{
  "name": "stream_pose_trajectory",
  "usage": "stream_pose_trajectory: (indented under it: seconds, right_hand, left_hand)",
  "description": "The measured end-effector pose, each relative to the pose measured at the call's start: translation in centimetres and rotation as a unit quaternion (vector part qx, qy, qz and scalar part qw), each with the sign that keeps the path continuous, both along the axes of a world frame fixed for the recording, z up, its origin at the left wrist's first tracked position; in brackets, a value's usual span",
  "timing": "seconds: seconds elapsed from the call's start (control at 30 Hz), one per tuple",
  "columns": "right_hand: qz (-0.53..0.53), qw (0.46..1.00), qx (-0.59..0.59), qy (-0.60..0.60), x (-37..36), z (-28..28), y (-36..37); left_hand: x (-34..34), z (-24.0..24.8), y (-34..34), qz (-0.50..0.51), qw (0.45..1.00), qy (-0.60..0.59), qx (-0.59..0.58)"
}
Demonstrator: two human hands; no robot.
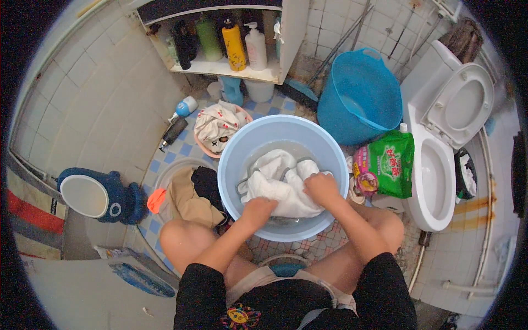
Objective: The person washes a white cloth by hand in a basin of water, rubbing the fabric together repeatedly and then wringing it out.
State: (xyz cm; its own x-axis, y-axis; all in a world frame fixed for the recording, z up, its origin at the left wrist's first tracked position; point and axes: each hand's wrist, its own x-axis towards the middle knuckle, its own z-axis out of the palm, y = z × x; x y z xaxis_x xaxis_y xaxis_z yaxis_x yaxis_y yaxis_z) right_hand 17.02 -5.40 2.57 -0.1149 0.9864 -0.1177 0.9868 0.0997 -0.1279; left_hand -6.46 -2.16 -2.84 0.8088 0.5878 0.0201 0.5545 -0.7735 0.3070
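A wet white garment (280, 190) lies bunched in a light blue round basin (230, 165) that holds cloudy water. My left hand (260, 213) grips the garment's near left side, its fingers closed on the cloth. On the right side of the cloth, my right hand (322, 190) is closed on another fold. Grey trim shows along parts of the garment. The fingertips of both hands are partly hidden by the fabric and the backs of the hands. The basin stands on the floor between my knees.
Left of the basin are a pink basin (248, 114) of light clothes and a tub with beige trousers (190, 199). To the right stand a tall blue bucket (357, 91), a green detergent bag (393, 165) and a white toilet (434, 181). Behind, a cabinet (220, 67) holds several bottles.
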Motion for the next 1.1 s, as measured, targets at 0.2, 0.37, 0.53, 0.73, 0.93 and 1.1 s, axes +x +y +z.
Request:
stream_pose_trajectory:
  seconds: [0.2, 0.37, 0.53, 0.73, 0.93, 1.1]
  right_hand:
    - [-0.031, 0.999, -0.004, 0.034, 0.4, -1.9, 0.7]
    - [-0.163, 0.935, 0.103, 0.299, 2.7, 1.4, 2.5]
    - [-0.196, 0.944, 0.063, 0.256, 3.8, 6.7, 0.4]
    - [-0.141, 0.989, -0.024, 0.036, 3.8, 4.4, -0.8]
    - [0.064, 0.995, -0.059, -0.047, 2.6, 1.9, -1.6]
    - [0.026, 0.945, -0.046, 0.322, 6.5, 1.1, 1.1]
  left_hand:
    - [-0.2, 4.7, -1.3, 0.003, 0.994, 0.083, -0.073]
    - [-0.2, 5.9, -0.4, 0.027, 0.995, -0.088, 0.048]
    - [0.2, 6.8, -0.7, -0.034, 0.991, -0.115, 0.058]
    - [1.5, 5.4, -0.4, 0.117, 0.974, -0.015, -0.193]
    - [1.9, 2.6, -0.1, 0.005, 0.989, -0.146, -0.001]
    - [2.7, 6.3, 4.5, 0.109, 0.974, -0.026, -0.199]
